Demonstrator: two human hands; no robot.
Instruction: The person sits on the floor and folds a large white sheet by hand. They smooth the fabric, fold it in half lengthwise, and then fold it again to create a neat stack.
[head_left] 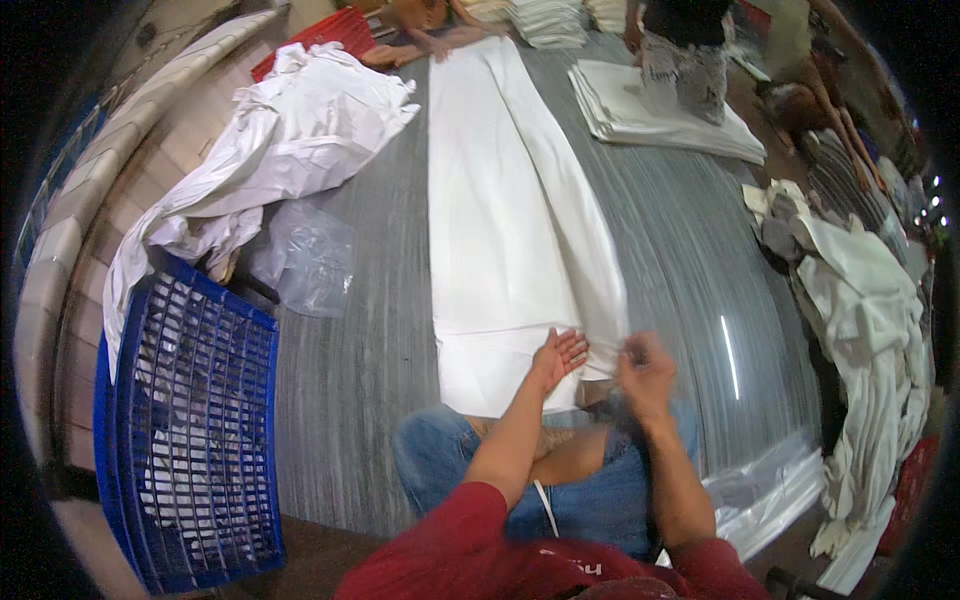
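Observation:
A long white cloth (490, 220) lies lengthwise on the grey table (370, 370), its near end hanging over my lap. Down its right side runs a folded-over flap. On the near part of the cloth rests my left hand (560, 358), fingers stretched out. My right hand (645, 368) is at the flap's right edge, fingers bent together on the fabric and somewhat blurred. At the far end, another person's hands (440, 45) touch the cloth.
A rumpled white cloth heap (300, 125) and clear plastic bag (308, 258) lie left, beside a blue crate (205, 440). Folded white cloths (640, 110) are stacked far right. Off-white fabric (865, 330) hangs at the right; plastic sheeting (765, 495) lies near right.

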